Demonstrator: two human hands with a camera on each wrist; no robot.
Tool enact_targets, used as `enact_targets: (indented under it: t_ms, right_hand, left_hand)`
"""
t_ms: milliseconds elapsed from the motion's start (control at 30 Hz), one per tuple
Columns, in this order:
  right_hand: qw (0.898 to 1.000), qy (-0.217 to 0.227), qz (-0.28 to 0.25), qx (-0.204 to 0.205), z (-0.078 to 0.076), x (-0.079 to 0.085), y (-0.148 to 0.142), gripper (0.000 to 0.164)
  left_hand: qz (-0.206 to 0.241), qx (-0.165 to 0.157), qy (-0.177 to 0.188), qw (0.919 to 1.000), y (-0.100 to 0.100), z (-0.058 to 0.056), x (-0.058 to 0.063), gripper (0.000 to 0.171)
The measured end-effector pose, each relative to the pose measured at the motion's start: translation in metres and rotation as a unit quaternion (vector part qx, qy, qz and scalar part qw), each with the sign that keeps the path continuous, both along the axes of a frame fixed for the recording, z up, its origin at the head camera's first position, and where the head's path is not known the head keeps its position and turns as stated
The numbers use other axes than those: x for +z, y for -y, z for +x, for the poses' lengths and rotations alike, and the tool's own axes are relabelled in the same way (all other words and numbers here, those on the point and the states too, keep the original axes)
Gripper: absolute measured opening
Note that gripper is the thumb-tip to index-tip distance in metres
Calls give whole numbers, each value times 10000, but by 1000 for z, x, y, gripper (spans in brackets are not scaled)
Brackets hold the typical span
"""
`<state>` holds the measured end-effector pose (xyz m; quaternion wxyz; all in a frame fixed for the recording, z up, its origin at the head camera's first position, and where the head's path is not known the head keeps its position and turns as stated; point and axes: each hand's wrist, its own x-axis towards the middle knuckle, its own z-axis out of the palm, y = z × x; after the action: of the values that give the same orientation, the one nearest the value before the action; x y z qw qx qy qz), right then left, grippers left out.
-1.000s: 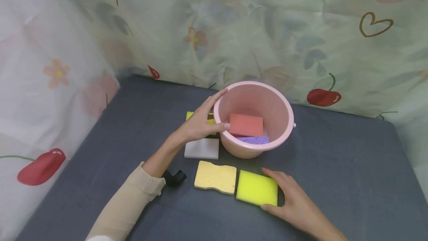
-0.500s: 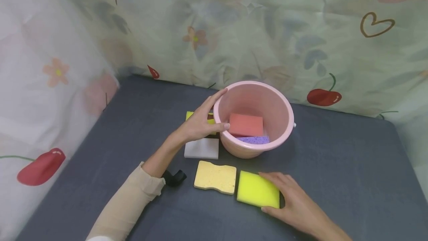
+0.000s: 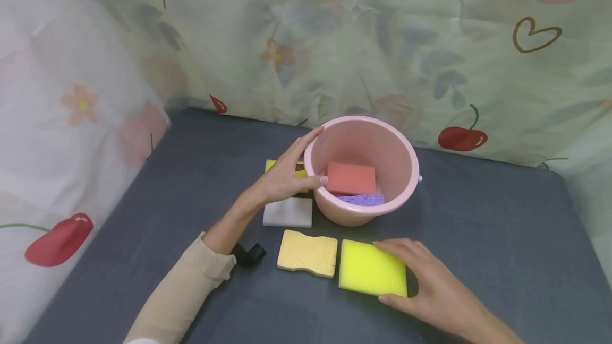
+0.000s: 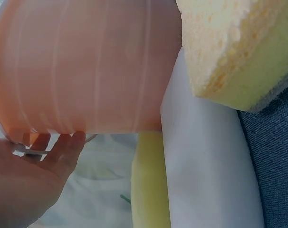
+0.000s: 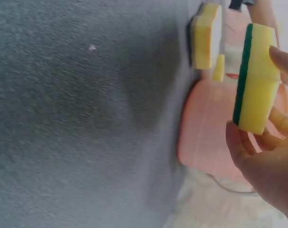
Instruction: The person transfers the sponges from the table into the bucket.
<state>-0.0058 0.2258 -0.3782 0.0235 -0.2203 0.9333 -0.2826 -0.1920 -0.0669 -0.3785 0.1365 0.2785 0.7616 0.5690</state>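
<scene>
A pink bucket (image 3: 330, 211) stands toward the back of the table. My left hand (image 3: 284, 174) holds its left rim, thumb over the edge, and in the left wrist view the fingers (image 4: 68, 145) lie against its side near the wire handle. Inside the bucket are a red sponge (image 3: 351, 178) and a purple sponge (image 3: 365, 200). My right hand (image 3: 430, 280) pinches a yellow sponge (image 3: 370, 269) by its edges, thumb at the near side. The right wrist view shows the sponge's green scrubbing layer (image 5: 243, 76) and the sponge raised off the table.
Left of the held sponge lies a pale yellow notched sponge (image 3: 307, 253). A white sponge (image 3: 288, 212) and a yellow one (image 3: 271, 164), partly hidden by the left hand, lie beside the bucket. A black object (image 3: 251, 255) shows near the left sleeve. Patterned curtain (image 3: 358, 41) borders the table.
My right hand has closed on the yellow sponge and lifted it slightly, moving a little to the right. The left hand and the bucket have stayed put.
</scene>
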Motion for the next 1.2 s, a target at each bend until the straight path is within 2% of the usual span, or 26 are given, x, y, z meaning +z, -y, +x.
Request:
enact_targets:
  t_ms: [267, 433, 633, 900, 1200]
  right_hand:
    - [9995, -183, -234, 127, -6, 26, 2, 82]
    - [9980, -401, -311, 368, -9, 41, 2, 80]
    - [9961, -464, -397, 638, -17, 58, -1, 78]
    - [9952, -516, -467, 693, -26, 79, -3, 78]
    - [9946, -750, -150, 699, -46, 102, -5, 83]
  left_hand:
    - [101, -50, 29, 9999, 2, 1, 0, 91]
    - [123, -70, 24, 9999, 3, 0, 0, 92]
    - [81, -59, 1, 10000, 2, -1, 1, 92]
    - [67, -58, 71, 9999, 1, -1, -2, 91]
    - [144, -57, -13, 9999, 0, 1, -2, 92]
